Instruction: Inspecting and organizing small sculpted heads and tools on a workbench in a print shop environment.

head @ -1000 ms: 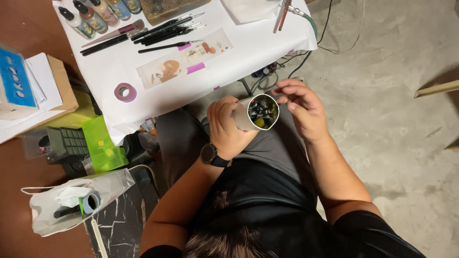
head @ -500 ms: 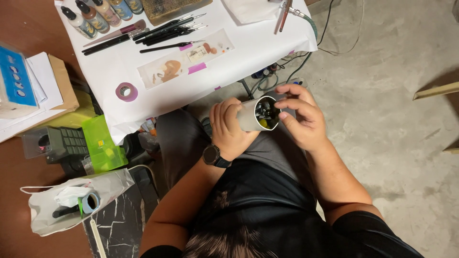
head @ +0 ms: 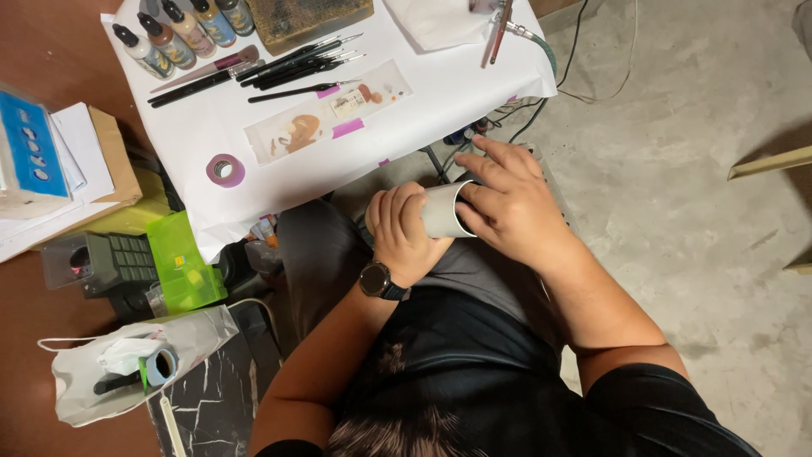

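White cylindrical cup (head: 441, 211), held on its side over the lap, below the edge of the paper-covered table (head: 440, 93). Left hand (head: 404, 230) wrapped around the barrel, gripping it. Right hand (head: 512, 203) spread across the open mouth, fingers extended, covering it. Judged light, rigid, thin-walled and smooth; may slip if gripped loosely. Best hold: around the mid-barrel. Nearby: brushes (head: 296, 61), purple tape roll (head: 225, 170), paint bottles (head: 182, 27).

Blue rectangular box (head: 30, 156) at left; labelled bottles (head: 182, 30) top left.
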